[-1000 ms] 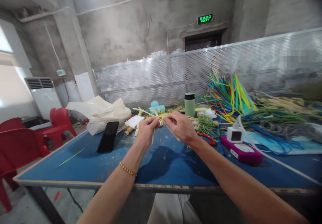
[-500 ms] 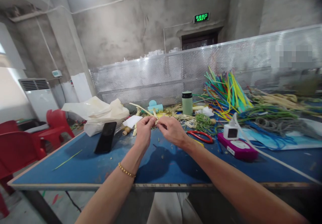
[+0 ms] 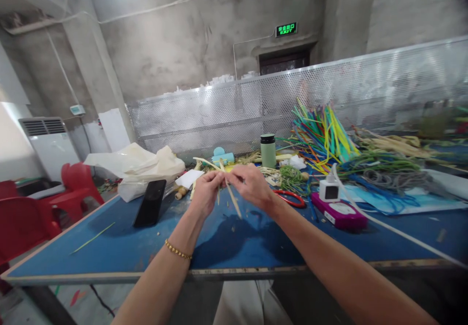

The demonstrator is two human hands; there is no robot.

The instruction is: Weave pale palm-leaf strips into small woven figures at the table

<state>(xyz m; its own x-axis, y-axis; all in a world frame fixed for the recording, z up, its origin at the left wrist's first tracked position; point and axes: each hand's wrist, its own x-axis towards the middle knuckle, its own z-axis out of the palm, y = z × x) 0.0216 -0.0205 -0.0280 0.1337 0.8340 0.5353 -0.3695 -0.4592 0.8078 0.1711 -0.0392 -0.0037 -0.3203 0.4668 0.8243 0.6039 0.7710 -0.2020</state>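
Pale straw-coloured strips [image 3: 234, 199] cross between my two hands above the blue table. One strip slants down toward me from the fingertips, and another sticks out to the upper left. My left hand [image 3: 207, 192], with a gold bead bracelet on the wrist, is closed in a pinch on the strips. My right hand [image 3: 252, 184] is closed too, its fingertips at the crossing point beside the left ones. The exact grip of the fingertips is partly hidden.
A black phone [image 3: 149, 203] and a crumpled plastic bag [image 3: 146, 166] lie left. Beyond my hands stands a green jar [image 3: 268, 152]. Red-handled scissors [image 3: 290, 199], a magenta box [image 3: 340, 211] with a white charger [image 3: 329, 190], and bundled coloured strips [image 3: 329, 135] are right.
One strip now hangs down toward me between the hands, where none showed before. Both hands stay close together and closed. The view has shifted slightly.
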